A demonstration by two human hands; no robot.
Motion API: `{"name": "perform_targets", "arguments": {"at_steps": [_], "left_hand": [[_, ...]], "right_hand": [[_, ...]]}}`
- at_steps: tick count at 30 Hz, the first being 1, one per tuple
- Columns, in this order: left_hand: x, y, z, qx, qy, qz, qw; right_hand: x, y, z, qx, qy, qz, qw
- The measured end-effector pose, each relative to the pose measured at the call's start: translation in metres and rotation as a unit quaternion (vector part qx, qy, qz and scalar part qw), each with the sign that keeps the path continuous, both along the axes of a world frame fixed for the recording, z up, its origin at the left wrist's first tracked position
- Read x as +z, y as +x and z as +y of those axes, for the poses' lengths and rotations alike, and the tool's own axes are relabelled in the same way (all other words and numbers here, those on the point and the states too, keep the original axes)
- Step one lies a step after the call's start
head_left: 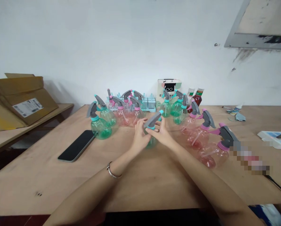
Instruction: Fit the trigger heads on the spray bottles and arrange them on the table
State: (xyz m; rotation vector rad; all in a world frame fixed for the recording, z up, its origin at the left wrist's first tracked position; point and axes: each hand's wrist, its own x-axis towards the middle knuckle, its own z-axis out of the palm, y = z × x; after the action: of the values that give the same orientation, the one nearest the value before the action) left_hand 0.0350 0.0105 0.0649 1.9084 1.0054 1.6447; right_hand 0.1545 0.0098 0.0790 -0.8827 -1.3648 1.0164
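A green spray bottle (150, 142) with a grey trigger head and turquoise collar is between my two hands, at the middle of the table. My left hand (141, 133) wraps its fingers around the left side of the collar. From the right, my right hand (162, 131) grips the same neck, thumb laid across the front. Parts of the fingers are hidden behind the bottle. To the left stand green spray bottles (101, 127) and pink spray bottles (123, 116). On the right is a curved row of pink spray bottles (198, 135), with more green spray bottles (180, 110) behind.
A black phone (78, 146) lies at left on the wooden table (140, 182). Along the wall are a light-blue rack (149, 105), a printed box (167, 91) and red-brown bottles (198, 97). A cardboard box (22, 102) sits on a side bench; a white tray (275, 139) is far right.
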Motion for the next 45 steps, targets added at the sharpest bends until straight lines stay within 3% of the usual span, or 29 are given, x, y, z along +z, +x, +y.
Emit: {"name": "perform_targets", "arguments": {"at_steps": [4, 7, 11, 14, 17, 20, 23, 33, 39, 45], "left_hand": [[-0.007, 0.005, -0.024, -0.047, 0.007, 0.037, 0.998], [-0.013, -0.004, -0.032, -0.031, 0.022, 0.029, 0.999], [-0.034, -0.029, -0.012, 0.022, -0.026, 0.034, 0.999], [-0.052, -0.044, 0.006, 0.040, -0.093, 0.124, 0.987], [-0.064, -0.049, 0.011, 0.019, -0.084, 0.259, 0.962], [-0.073, -0.044, 0.007, -0.004, -0.059, 0.409, 0.911], [-0.080, -0.039, 0.003, -0.030, -0.058, 0.485, 0.872], [-0.071, -0.040, -0.006, -0.061, -0.071, 0.509, 0.856], [-0.073, -0.039, -0.006, -0.065, -0.052, 0.444, 0.892], [-0.069, -0.039, -0.006, -0.074, -0.081, 0.501, 0.859]], "right_hand": [[0.001, 0.001, 0.003, -0.036, -0.039, 0.070, 0.996], [0.004, 0.011, 0.006, -0.057, -0.049, 0.129, 0.989], [0.010, 0.027, 0.002, -0.034, -0.037, 0.196, 0.979], [0.014, 0.036, -0.004, -0.001, -0.018, 0.208, 0.978], [0.014, 0.038, -0.010, 0.072, -0.040, 0.232, 0.969], [0.009, 0.034, -0.015, 0.133, -0.062, 0.248, 0.958], [0.007, 0.026, -0.022, 0.175, -0.066, 0.244, 0.951], [0.007, 0.018, -0.041, 0.264, -0.019, 0.196, 0.944], [0.008, 0.016, -0.048, 0.273, -0.048, 0.166, 0.946], [0.004, 0.016, -0.044, 0.259, -0.002, 0.138, 0.956]]}}
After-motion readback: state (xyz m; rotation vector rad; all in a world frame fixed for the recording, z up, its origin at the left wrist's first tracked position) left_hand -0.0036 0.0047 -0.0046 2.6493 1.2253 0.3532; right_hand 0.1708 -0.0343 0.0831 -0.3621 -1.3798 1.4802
